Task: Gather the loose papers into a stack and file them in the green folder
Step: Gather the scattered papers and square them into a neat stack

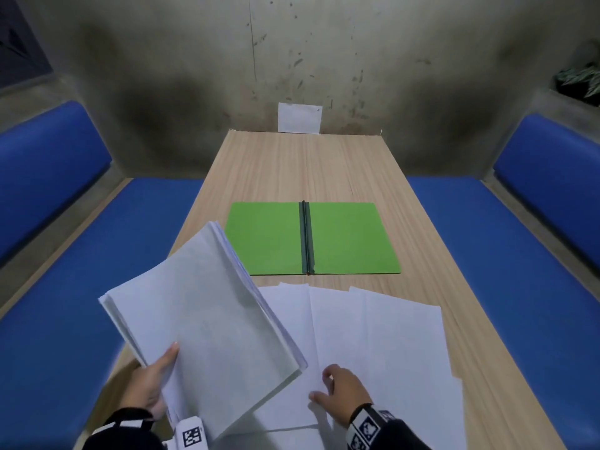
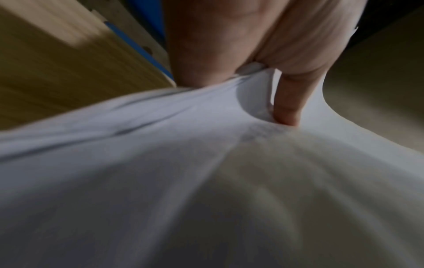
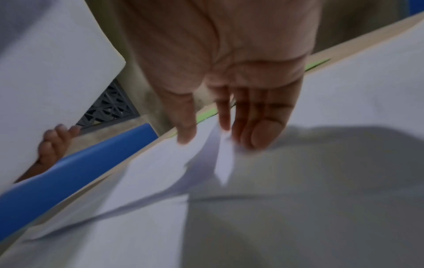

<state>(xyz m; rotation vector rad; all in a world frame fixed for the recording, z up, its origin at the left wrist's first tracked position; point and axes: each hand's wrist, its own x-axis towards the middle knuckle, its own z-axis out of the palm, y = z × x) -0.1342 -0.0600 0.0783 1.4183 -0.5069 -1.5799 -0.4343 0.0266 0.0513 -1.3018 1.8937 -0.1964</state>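
On table (image 1: 324, 164), left hand (image 1: 152, 381) grips stack (image 1: 207, 313) (raised)

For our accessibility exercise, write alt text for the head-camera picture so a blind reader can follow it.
A person's left hand holds a stack of white papers raised above a wooden table, while the right hand reaches onto loose sheets fanned out there. Beyond them a green folder lies open and flat.

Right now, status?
Left hand holds stack. Right hand fingers loose sheets. Green folder open, unobstructed.
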